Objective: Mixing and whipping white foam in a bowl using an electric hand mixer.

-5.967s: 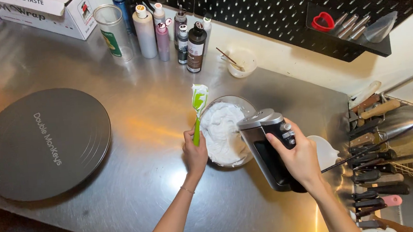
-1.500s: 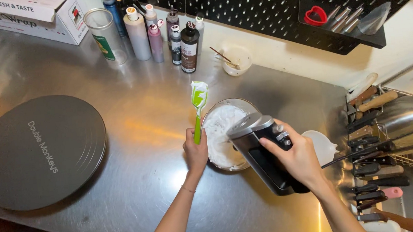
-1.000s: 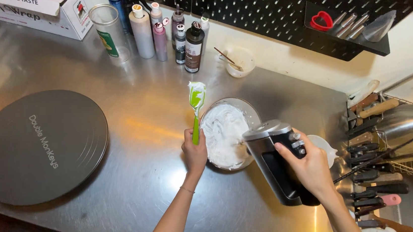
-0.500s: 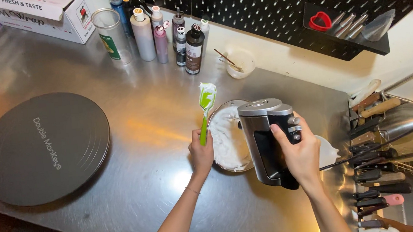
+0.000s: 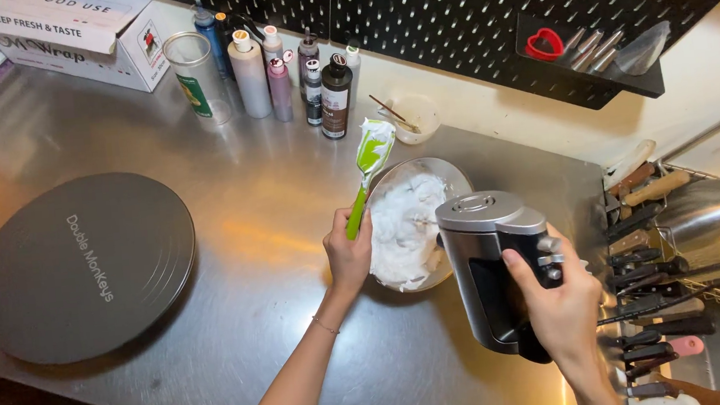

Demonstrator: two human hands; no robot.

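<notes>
A glass bowl [image 5: 455,177] of white whipped cream [image 5: 404,225] sits on the steel counter. My left hand [image 5: 349,254] grips the bowl's near-left rim and also holds a green spatula [image 5: 363,180] upright, its white blade smeared with cream. My right hand [image 5: 560,306] holds a silver and black hand mixer [image 5: 491,260] by its handle, thumb on the top controls. The mixer's front is over the bowl's right side; its beaters are hidden behind the body.
A large dark round turntable [image 5: 83,266] lies at the left. Bottles [image 5: 293,82] and a clear cup [image 5: 195,76] line the back wall beside a cardboard box [image 5: 67,33]. A small bowl [image 5: 411,115] stands behind. Knives [image 5: 657,324] and a metal bowl [image 5: 713,215] crowd the right.
The mixer has shifted left and closer over the bowl, after drifting right a second ago. My left hand and the spatula have stayed at the bowl's rim.
</notes>
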